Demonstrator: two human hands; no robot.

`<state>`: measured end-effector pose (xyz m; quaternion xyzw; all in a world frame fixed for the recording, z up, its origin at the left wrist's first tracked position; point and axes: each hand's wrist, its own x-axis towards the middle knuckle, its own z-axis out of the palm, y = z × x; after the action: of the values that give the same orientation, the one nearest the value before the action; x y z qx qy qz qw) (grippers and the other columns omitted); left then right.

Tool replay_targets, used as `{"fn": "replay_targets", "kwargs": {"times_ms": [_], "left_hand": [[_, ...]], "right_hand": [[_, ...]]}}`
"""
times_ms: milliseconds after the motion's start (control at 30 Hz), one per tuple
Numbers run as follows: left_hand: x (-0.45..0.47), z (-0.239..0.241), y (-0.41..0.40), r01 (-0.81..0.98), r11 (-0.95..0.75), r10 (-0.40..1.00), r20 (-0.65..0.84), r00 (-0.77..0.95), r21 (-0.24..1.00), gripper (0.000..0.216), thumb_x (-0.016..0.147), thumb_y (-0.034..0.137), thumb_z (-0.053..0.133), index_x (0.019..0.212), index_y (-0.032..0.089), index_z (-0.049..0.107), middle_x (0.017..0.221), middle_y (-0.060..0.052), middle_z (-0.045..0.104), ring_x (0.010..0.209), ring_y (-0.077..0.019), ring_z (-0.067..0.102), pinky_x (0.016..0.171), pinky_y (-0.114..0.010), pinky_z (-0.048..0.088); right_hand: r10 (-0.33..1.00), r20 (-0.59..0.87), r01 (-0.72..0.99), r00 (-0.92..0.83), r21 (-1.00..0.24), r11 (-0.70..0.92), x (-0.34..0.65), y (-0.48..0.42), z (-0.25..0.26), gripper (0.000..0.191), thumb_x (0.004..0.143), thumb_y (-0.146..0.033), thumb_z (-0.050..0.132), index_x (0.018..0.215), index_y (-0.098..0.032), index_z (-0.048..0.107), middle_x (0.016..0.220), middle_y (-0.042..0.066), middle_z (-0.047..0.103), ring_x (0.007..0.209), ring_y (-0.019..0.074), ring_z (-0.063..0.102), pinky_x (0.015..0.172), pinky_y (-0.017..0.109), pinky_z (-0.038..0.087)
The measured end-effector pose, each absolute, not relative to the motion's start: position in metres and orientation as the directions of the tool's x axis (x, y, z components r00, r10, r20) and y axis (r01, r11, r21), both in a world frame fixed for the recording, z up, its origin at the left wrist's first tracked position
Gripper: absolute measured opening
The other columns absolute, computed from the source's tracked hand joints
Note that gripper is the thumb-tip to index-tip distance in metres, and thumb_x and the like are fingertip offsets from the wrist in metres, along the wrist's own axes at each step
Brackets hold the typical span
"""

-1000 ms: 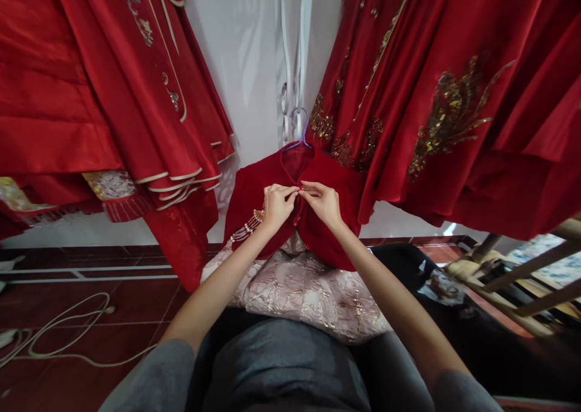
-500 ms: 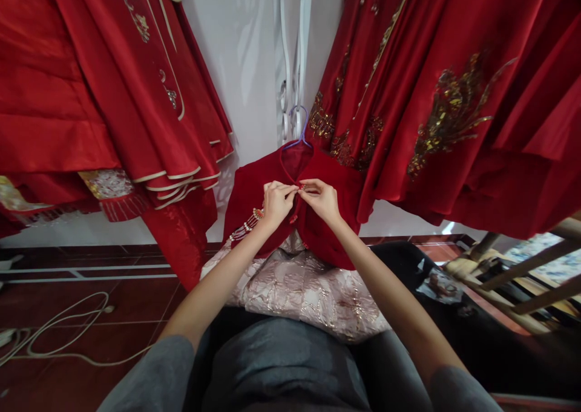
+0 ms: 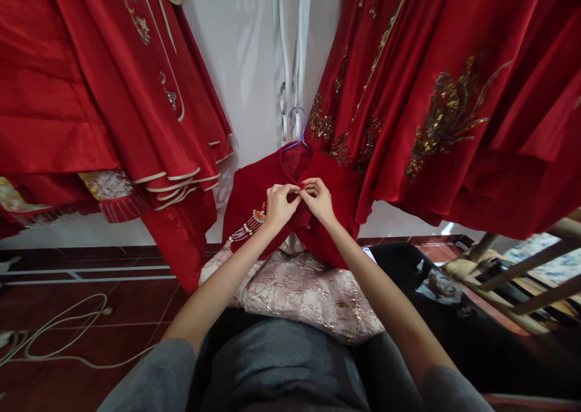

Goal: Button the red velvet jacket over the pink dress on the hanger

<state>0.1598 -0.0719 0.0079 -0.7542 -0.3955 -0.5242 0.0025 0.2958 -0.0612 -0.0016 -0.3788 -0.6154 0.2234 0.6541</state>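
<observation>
A dark red jacket [image 3: 254, 185] hangs on a lilac wire hanger [image 3: 297, 141] in front of me, its collar open at the top. My left hand [image 3: 280, 203] and my right hand [image 3: 319, 199] meet at its front, just below the collar. Both pinch the small red fastening [image 3: 303, 187] there, fingertips almost touching; the fingers hide part of it. A beaded tassel brooch [image 3: 258, 216] sits on the jacket beside my left wrist. Below, a pale pink brocade fabric [image 3: 308, 291] with gold threads lies across my lap.
Red garments [image 3: 172, 127] hang at the left, and red sequined ones [image 3: 454, 121] at the right. A white cable [image 3: 68, 357] lies on the tiled floor. To the right are a black surface [image 3: 408, 267] with a clear plastic bag [image 3: 439, 286] and a wooden frame [image 3: 494, 297].
My hands have shifted slightly and sit closer together, still pinching at the jacket's front. A bright edge of something now shows beside my right forearm.
</observation>
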Motion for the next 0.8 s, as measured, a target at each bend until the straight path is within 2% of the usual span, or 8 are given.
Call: {"fn": "replay_targets", "kwargs": {"times_ms": [133, 200, 267, 433, 533, 633, 700, 800], "left_hand": [[0.158, 0.008, -0.08, 0.592, -0.684, 0.595, 0.795, 0.115, 0.426, 0.013, 0.084, 0.023, 0.062, 0.097, 0.022, 0.062, 0.093, -0.003, 0.071, 0.089, -0.0224, 0.06, 0.087, -0.038, 0.038], [0.156, 0.005, -0.085, 0.557, -0.694, 0.609, 0.785, 0.114, 0.456, 0.019, 0.086, 0.021, 0.058, 0.105, 0.022, 0.058, 0.095, -0.003, 0.071, 0.089, -0.0207, 0.061, 0.088, -0.037, 0.038], [0.154, 0.0, -0.09, 0.538, -0.7, 0.616, 0.778, 0.122, 0.47, 0.023, 0.087, 0.017, 0.055, 0.109, 0.022, 0.056, 0.097, -0.002, 0.07, 0.09, -0.0196, 0.062, 0.09, -0.036, 0.037], [0.137, -0.004, -0.098, 0.635, -0.627, 0.627, 0.776, 0.069, 0.451, 0.019, 0.082, 0.015, 0.058, 0.099, 0.022, 0.06, 0.099, -0.003, 0.068, 0.088, -0.0203, 0.059, 0.089, -0.037, 0.036], [0.125, 0.0, -0.104, 0.678, -0.569, 0.655, 0.755, 0.03, 0.466, 0.013, 0.081, 0.017, 0.06, 0.092, 0.022, 0.063, 0.095, -0.003, 0.067, 0.085, -0.0193, 0.058, 0.086, -0.035, 0.036], [0.123, 0.002, -0.112, 0.682, -0.574, 0.674, 0.734, 0.079, 0.453, 0.01, 0.081, 0.021, 0.06, 0.089, 0.022, 0.065, 0.095, -0.002, 0.068, 0.088, -0.0195, 0.058, 0.09, -0.036, 0.036], [0.128, 0.002, -0.118, 0.64, -0.605, 0.686, 0.718, 0.118, 0.473, 0.01, 0.082, 0.022, 0.058, 0.088, 0.022, 0.066, 0.095, -0.002, 0.069, 0.092, -0.0198, 0.059, 0.093, -0.036, 0.036], [0.141, -0.001, -0.126, 0.411, -0.653, 0.741, 0.649, 0.174, 0.636, 0.023, 0.089, 0.019, 0.044, 0.097, 0.021, 0.066, 0.094, -0.002, 0.071, 0.09, -0.0177, 0.062, 0.089, -0.033, 0.042]], "right_hand": [[0.802, 0.595, 0.073, 0.053, -0.803, 0.591, 0.294, -0.077, -0.006, 0.047, 0.07, -0.032, 0.067, 0.11, -0.023, 0.044, 0.101, 0.004, 0.057, 0.083, 0.0145, 0.061, 0.08, 0.032, 0.053], [0.822, 0.569, 0.091, -0.005, -0.819, 0.567, 0.298, -0.088, -0.012, 0.061, 0.065, -0.028, 0.069, 0.118, -0.025, 0.038, 0.104, 0.004, 0.056, 0.081, 0.0141, 0.06, 0.077, 0.032, 0.054], [0.85, 0.526, 0.148, -0.021, -0.839, 0.523, 0.307, -0.098, -0.018, 0.065, 0.062, -0.024, 0.069, 0.119, -0.025, 0.036, 0.095, 0.001, 0.057, 0.075, 0.0135, 0.059, 0.072, 0.032, 0.054], [0.919, 0.393, 0.173, 0.018, -0.907, 0.384, 0.337, -0.112, -0.016, 0.042, 0.066, -0.029, 0.066, 0.102, -0.021, 0.045, 0.071, -0.005, 0.057, 0.063, 0.0128, 0.058, 0.061, 0.029, 0.05], [0.933, 0.361, 0.15, 0.009, -0.923, 0.356, 0.354, -0.117, 0.004, 0.033, 0.067, -0.025, 0.068, 0.094, -0.019, 0.05, 0.072, -0.002, 0.061, 0.066, 0.0116, 0.059, 0.065, 0.027, 0.051], [0.962, 0.274, 0.127, -0.021, -0.953, 0.274, 0.36, -0.123, 0.029, 0.031, 0.068, -0.019, 0.068, 0.096, -0.016, 0.053, 0.077, 0.001, 0.066, 0.067, 0.0109, 0.061, 0.066, 0.026, 0.052], [0.979, 0.195, 0.095, -0.054, -0.975, 0.2, 0.356, -0.127, 0.041, 0.03, 0.07, -0.015, 0.066, 0.098, -0.016, 0.054, 0.078, 0.003, 0.067, 0.063, 0.0102, 0.061, 0.063, 0.025, 0.053], [0.982, 0.15, 0.01, -0.117, -0.988, 0.152, 0.342, -0.134, 0.051, 0.029, 0.073, -0.012, 0.066, 0.099, -0.016, 0.055, 0.08, 0.004, 0.069, 0.064, 0.0108, 0.063, 0.067, 0.027, 0.056]]}}
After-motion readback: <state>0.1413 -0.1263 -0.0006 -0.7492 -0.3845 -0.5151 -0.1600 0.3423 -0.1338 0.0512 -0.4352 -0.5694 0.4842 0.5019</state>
